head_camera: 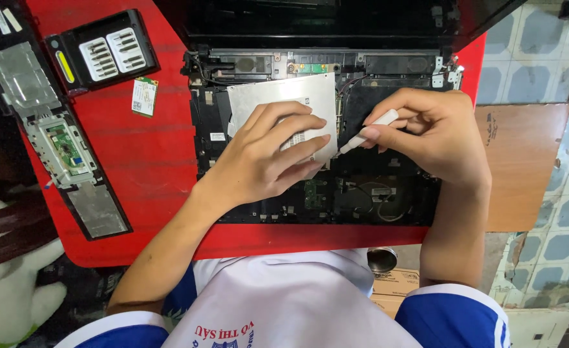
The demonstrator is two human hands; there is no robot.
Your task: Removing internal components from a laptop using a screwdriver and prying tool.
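Two bare hands over an opened black laptop chassis [374, 193] with its innards exposed, sitting on a red plastic table [149, 154]. Left hand [268, 154] lies flat on a thin silver rectangular metal drive [284, 103] seated in the upper-left part of the chassis; fingers slightly spread, fingertips pressing the drive's right edge. Right hand [426, 132] pinches a slim white pen-shaped tool [368, 132] between thumb and forefinger, other fingers curled in. Tool tip points down-left and meets the drive's lower-right corner, just beside the left fingertips. Small green circuit board [313, 192] visible below the left hand, thin cables near it. Laptop lid [336, 19] stands open at the top edge of the table.

Left side of table: black screwdriver bit case [101, 51] lying open, bits in two white trays, yellow strip alongside. Small green wireless card [144, 96] just below it, apart from the chassis. Long black palm-rest panel with silver shielding and a touchpad board [56, 138] lies diagonally at the table's left edge. Tiled floor [555, 64] and a brown board [522, 161] to the right.
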